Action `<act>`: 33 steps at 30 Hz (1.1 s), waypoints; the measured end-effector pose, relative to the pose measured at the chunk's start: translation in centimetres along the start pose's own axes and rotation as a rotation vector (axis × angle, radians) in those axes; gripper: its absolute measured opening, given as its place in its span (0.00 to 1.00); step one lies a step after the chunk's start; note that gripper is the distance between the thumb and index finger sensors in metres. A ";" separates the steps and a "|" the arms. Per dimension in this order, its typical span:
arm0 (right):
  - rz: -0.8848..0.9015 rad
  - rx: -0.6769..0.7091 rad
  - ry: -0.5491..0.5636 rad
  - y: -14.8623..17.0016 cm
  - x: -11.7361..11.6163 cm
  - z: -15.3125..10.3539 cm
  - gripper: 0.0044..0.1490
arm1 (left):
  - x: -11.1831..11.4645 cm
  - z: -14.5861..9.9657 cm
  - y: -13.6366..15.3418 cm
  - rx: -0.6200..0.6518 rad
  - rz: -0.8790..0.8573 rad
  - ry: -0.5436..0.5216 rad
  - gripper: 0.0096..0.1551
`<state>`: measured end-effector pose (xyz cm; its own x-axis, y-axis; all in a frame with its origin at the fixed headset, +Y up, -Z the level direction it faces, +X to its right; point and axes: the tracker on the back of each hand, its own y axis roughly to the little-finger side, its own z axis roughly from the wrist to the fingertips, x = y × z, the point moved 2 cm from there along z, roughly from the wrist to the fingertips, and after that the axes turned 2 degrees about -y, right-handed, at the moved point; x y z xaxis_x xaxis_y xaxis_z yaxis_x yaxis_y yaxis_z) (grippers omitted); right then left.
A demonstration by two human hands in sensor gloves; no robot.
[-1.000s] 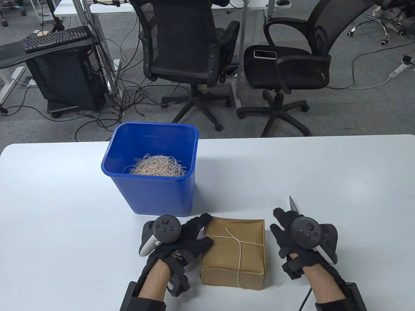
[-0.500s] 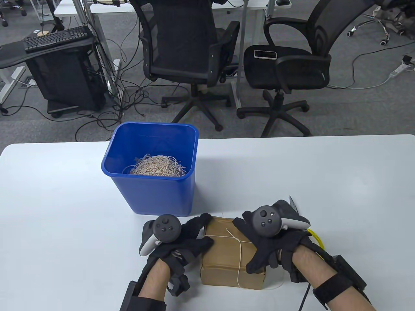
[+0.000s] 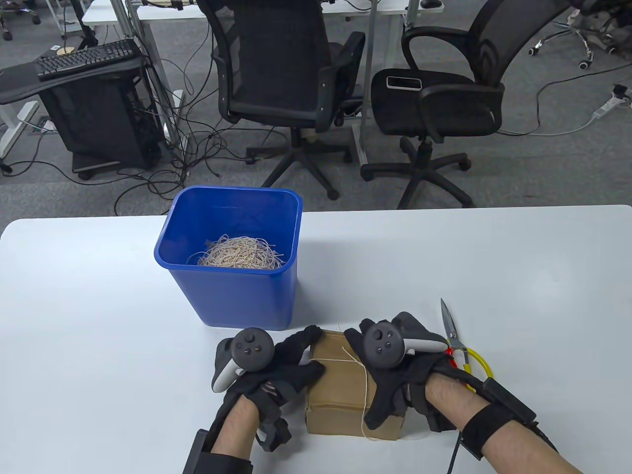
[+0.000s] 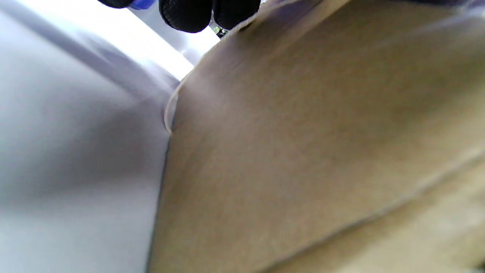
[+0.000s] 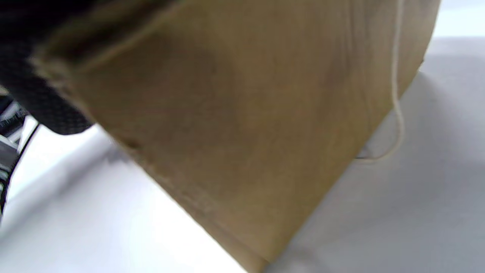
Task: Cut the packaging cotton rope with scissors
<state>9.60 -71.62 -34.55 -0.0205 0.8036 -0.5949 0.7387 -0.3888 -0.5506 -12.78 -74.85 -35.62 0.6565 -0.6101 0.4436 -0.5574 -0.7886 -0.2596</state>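
**Scissors lie just right of the right hand**

Table view: both hands rest on the cardboard box, tied with cotton rope. Left hand lies flat on its left edge; right hand covers its right side, fingers draped over it. Scissors lie untouched on the desk just beside the right hand, blades pointing away.

Left wrist view: fingertips on the box edge.

Right wrist view: rope runs down the box's side; grip unclear.

Two black office chairs on cable-strewn grey carpet.

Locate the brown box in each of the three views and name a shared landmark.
Table view: brown box at bottom centre, between both hands.
Left wrist view: it fills the right side.
Right wrist view: it fills the upper centre.
Shared landmark: the cotton rope tied around it.
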 end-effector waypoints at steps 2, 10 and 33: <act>-0.002 0.028 0.074 0.1 0.2 -0.2 0.94 | 0.0 0.0 0.2 0.000 -0.022 -0.003 0.45; 0.042 0.060 0.216 0.9 1.1 -1.1 0.90 | -1.1 -0.5 1.9 -0.029 -0.259 0.021 0.50; 0.108 0.089 0.396 1.6 4.1 -7.3 0.88 | -4.7 -1.6 0.4 -0.173 0.422 -0.346 0.22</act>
<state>15.65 -65.64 -33.61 0.3269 0.8607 -0.3902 0.6614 -0.5034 -0.5561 -16.95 -72.18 -36.41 0.4708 -0.8821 0.0176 -0.8634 -0.4647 -0.1962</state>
